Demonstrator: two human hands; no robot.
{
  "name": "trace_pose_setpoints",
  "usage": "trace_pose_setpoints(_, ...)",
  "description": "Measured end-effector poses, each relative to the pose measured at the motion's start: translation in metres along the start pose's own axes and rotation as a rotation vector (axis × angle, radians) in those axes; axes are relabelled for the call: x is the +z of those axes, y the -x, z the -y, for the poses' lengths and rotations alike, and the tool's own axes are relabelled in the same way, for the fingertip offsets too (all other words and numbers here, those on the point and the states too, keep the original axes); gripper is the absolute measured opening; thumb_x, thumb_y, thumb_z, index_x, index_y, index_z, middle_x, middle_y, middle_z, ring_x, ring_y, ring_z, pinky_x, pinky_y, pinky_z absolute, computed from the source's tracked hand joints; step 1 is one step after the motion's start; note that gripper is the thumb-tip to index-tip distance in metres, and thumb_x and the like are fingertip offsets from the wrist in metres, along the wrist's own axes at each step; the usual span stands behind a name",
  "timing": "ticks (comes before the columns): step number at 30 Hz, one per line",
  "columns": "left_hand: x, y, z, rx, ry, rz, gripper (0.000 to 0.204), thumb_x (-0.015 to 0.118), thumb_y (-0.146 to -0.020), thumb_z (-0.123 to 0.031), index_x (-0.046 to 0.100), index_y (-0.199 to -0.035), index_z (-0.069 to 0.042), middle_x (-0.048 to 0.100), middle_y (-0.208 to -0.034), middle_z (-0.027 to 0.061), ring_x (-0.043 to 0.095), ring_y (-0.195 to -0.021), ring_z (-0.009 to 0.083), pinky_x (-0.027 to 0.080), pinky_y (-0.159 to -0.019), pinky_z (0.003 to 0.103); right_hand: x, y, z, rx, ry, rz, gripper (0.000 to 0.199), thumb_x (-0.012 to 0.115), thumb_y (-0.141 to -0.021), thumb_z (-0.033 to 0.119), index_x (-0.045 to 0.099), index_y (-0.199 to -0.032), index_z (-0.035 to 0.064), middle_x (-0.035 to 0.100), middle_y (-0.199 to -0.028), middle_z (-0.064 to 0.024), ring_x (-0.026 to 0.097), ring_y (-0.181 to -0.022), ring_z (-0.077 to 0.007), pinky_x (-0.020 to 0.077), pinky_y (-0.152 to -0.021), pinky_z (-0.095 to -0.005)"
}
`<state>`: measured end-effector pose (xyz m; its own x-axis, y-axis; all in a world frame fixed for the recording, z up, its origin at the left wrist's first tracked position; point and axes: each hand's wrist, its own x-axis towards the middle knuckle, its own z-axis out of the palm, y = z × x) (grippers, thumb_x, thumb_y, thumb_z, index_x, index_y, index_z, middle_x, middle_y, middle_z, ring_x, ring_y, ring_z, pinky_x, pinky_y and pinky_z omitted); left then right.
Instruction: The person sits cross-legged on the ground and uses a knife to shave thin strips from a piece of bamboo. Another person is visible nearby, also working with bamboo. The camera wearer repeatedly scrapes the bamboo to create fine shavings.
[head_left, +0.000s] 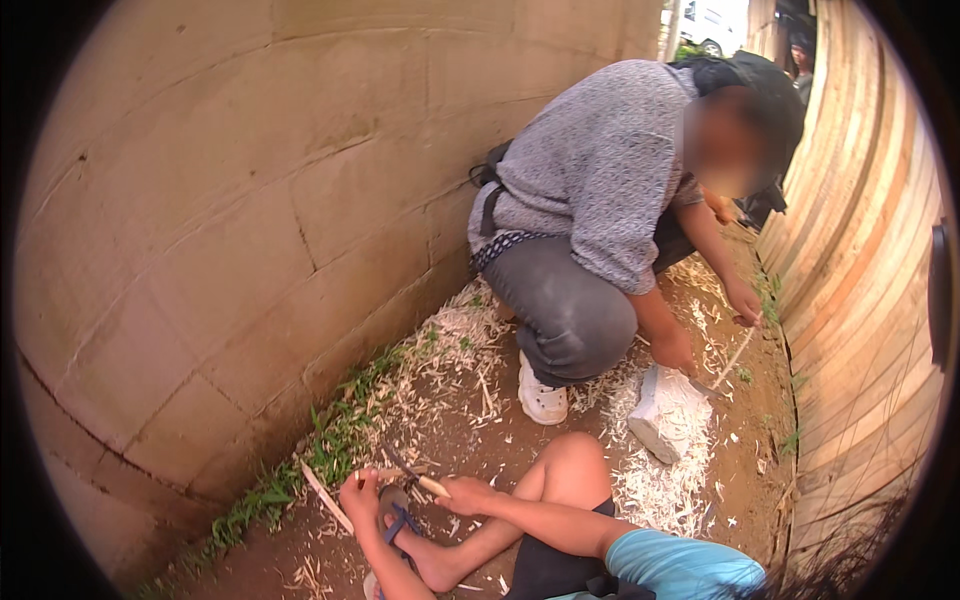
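Observation:
My left hand (pixel 360 494) grips a thin pale wooden stick (pixel 325 497) that slants down toward the ground at the left. My right hand (pixel 467 494) holds a knife (pixel 412 474) by its light wooden handle, the dark blade pointing left across the stick near my left fingers. Both hands sit just above my bare foot in a blue-strapped sandal (pixel 398 517), with my bent knee (pixel 575 452) to the right.
A person in a grey sweater (pixel 600 170) crouches opposite, working a stick (pixel 735 355) with a blade at a white stone block (pixel 665 412). Pale wood shavings (pixel 455 345) litter the dirt. A block wall (pixel 220 230) stands left, a plank fence (pixel 860 300) right.

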<state>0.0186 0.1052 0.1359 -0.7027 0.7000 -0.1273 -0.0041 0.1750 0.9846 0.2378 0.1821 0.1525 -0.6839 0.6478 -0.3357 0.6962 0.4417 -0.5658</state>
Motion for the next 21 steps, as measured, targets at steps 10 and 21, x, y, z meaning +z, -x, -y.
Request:
trace_pose_setpoints(10,0.008,0.012,-0.014,0.000,-0.014,0.077,0.009,0.069,-0.085,-0.005,0.070,-0.089,0.003,0.066,-0.074,0.0028,0.058,-0.067,0.0098,0.046,-0.062,0.026,0.015,0.007,-0.007,-0.009,0.025,0.110,0.052,0.058,-0.090,0.046,0.049,-0.116,0.0013,0.065,-0.098,-0.0253,0.064,-0.094,-0.0432,0.0493,-0.078,-0.0535)
trace_pose_setpoints(21,0.003,0.021,-0.029,0.035,-0.184,0.138,0.014,0.071,-0.079,-0.001,0.070,-0.092,0.004,0.067,-0.071,0.0054,0.059,-0.062,0.0112,0.048,-0.060,0.028,0.001,0.012,0.001,0.111,-0.031,0.024,0.032,0.051,-0.090,0.018,0.048,-0.116,0.0009,0.065,-0.100,-0.0248,0.065,-0.093,-0.0421,0.0498,-0.075,-0.0532)
